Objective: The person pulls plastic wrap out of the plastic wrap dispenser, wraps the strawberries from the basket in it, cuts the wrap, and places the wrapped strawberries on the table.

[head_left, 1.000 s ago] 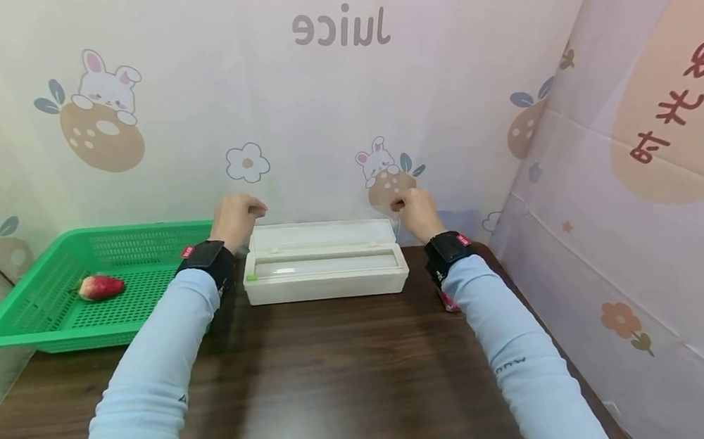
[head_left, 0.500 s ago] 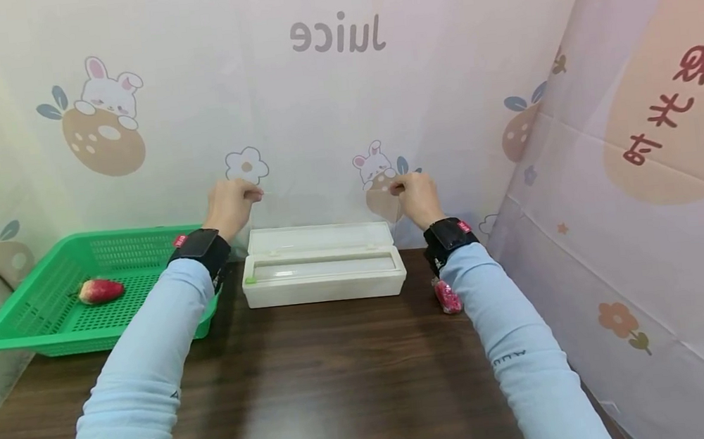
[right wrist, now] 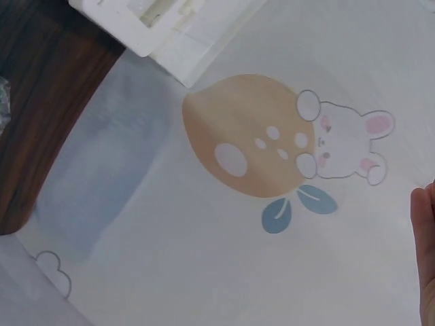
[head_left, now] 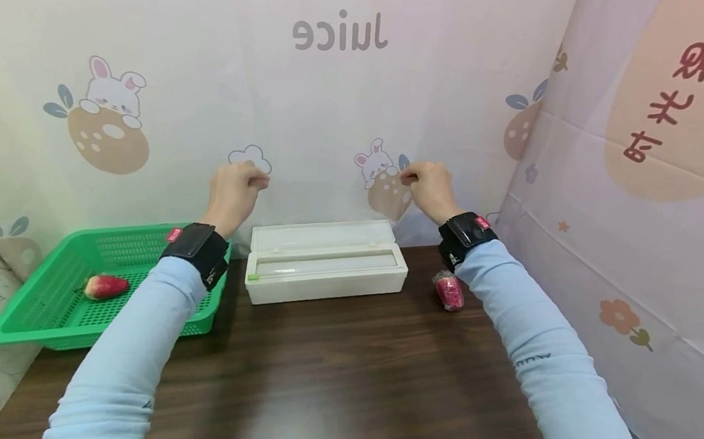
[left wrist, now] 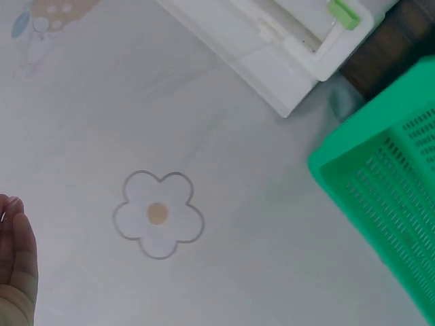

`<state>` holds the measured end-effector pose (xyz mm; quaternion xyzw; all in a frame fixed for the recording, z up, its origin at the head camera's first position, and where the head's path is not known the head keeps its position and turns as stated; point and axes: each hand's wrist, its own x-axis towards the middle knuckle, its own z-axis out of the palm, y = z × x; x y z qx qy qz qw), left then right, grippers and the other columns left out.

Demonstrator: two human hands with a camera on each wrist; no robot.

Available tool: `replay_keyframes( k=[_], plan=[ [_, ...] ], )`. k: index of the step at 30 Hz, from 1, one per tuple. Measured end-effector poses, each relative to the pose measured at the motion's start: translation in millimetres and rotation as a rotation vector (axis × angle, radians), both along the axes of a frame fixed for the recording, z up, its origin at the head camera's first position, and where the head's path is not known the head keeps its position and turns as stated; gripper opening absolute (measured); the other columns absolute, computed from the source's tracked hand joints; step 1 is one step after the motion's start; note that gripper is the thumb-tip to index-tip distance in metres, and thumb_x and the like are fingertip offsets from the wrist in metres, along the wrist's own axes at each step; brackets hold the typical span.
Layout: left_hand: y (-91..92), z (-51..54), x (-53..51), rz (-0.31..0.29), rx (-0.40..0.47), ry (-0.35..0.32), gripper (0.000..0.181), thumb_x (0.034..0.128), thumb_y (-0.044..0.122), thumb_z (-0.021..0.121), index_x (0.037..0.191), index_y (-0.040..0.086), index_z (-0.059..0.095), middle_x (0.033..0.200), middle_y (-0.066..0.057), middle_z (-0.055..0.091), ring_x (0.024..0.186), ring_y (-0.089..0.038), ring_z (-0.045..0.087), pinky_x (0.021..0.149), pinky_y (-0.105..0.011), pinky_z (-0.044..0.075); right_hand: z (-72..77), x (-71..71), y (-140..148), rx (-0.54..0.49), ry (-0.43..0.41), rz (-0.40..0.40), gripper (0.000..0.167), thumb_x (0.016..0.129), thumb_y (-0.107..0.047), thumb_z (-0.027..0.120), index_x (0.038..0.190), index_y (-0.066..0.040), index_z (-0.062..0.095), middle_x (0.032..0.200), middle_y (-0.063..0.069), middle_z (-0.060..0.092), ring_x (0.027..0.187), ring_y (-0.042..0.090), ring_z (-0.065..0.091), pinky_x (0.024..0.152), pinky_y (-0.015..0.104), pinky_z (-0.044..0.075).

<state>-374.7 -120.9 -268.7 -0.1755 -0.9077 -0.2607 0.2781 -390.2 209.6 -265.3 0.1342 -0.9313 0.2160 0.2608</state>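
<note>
Both hands are raised above a white cling film box whose lid stands open at the back. My left hand is above the box's left end, thumb and fingertips pinched together. Level with it, my right hand pinches in the same way beyond the right end. Between them stretches a clear sheet of cling film, showing only as a faint sheen; its edges are hard to make out. In the wrist views only parts of the fingers show at the frame edges.
A green plastic basket stands at the left, with a red, pale-tipped oblong fruit or vegetable in it. A similar red piece in clear wrap lies on the brown table by the right forearm. Printed cloth walls stand behind and right.
Both hands have risen away from the box, and the right one has shifted slightly right. The wrapped red piece, mostly hidden by the right arm before, now shows fully.
</note>
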Motion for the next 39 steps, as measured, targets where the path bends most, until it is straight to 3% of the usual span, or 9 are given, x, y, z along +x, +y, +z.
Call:
replay_keyframes(
  k=[5,9,16,24,27,32,39],
  plan=[
    [-1.8,2.6,23.5,-0.055,-0.028,0.022,0.014,0.0857,0.008,0.062,0.092,0.001,0.072,0.09,-0.015,0.067,0.092,-0.03,0.062,0.076,-0.041,0.049,2.8,18.4,5.2,0.017,0.06,0.026,0.013,0.084,0.0,0.059,0.088,0.001,0.071,0.089,0.017,0.069,0.085,0.033,0.064,0.081,0.044,0.047],
    [-3.8,1.1,47.5,-0.12,-0.054,0.074,0.012,0.0839,0.008,0.064,0.09,0.002,0.073,0.085,-0.013,0.069,0.085,-0.028,0.063,0.073,-0.039,0.049,-0.5,37.0,11.1,0.036,0.135,0.057,0.01,0.083,-0.002,0.062,0.084,0.001,0.072,0.084,0.018,0.069,0.079,0.033,0.063,0.076,0.043,0.046],
    [-6.6,-15.8,100.6,-0.201,-0.089,0.074,0.012,0.0827,0.007,0.065,0.091,0.002,0.072,0.076,-0.007,0.064,0.072,-0.021,0.061,0.063,-0.031,0.048,-17.7,84.4,21.4,0.062,0.219,0.122,0.006,0.08,-0.005,0.066,0.081,-0.002,0.072,0.077,0.013,0.069,0.069,0.026,0.063,0.063,0.038,0.046],
    [-8.0,-57.7,153.1,-0.207,-0.084,0.106,0.01,0.0787,0.007,0.069,0.088,0.006,0.073,0.076,0.0,0.063,0.061,-0.008,0.054,0.054,-0.022,0.045,-51.9,139.2,32.3,0.158,0.293,0.248,0.012,0.076,0.006,0.067,0.082,-0.003,0.072,0.08,0.008,0.069,0.074,0.023,0.065,0.063,0.038,0.052],
    [-6.3,-76.3,165.5,-0.231,-0.075,0.138,0.012,0.0753,0.006,0.072,0.087,0.007,0.073,0.08,-0.001,0.065,0.067,-0.009,0.06,0.057,-0.023,0.049,-66.6,149.6,38.6,0.201,0.321,0.311,0.018,0.071,0.011,0.069,0.08,-0.005,0.071,0.079,0.006,0.068,0.076,0.021,0.064,0.064,0.036,0.052],
    [-4.9,-109.1,183.4,-0.318,-0.084,0.179,0.018,0.0698,-0.002,0.074,0.085,0.007,0.072,0.082,0.0,0.065,0.074,-0.01,0.065,0.062,-0.02,0.052,-94.9,163.4,48.5,0.246,0.368,0.424,0.027,0.064,0.018,0.07,0.081,-0.003,0.07,0.081,0.007,0.066,0.078,0.021,0.064,0.067,0.032,0.053],
    [-9.4,-149.1,203.9,-0.38,-0.119,0.156,0.032,0.0629,-0.015,0.072,0.086,0.007,0.072,0.077,0.004,0.059,0.067,-0.004,0.059,0.059,-0.011,0.046,-136.1,187.3,55.1,0.272,0.282,0.529,0.038,0.061,0.024,0.059,0.088,-0.002,0.067,0.087,0.007,0.063,0.082,0.018,0.062,0.07,0.027,0.053]
  ],
)
